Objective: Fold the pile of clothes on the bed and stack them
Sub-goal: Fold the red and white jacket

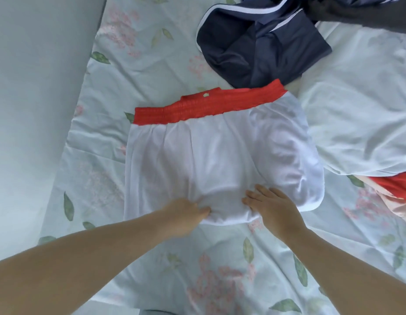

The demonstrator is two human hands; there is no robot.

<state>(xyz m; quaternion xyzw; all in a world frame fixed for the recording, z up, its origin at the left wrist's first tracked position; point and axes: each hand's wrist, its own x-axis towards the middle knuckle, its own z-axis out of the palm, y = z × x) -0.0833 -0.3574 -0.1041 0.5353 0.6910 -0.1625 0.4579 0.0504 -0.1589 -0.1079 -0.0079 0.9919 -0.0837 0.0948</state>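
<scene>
Shorts (220, 155) lying on the bed (152, 53).
Left hand (186, 215) is pinching the hem; right hand (273, 206) is pressing them, fingers straight.

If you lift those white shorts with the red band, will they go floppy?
Probably floppy: the white shorts with the red band bunch where the left hand pinches them. Likely light, as the cloth looks thin and see-through. Its sheen beside the right hand hints it may slide.

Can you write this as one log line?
item: white shorts | left hand: grips hem | right hand: flat on shorts | pending: navy garment
</scene>
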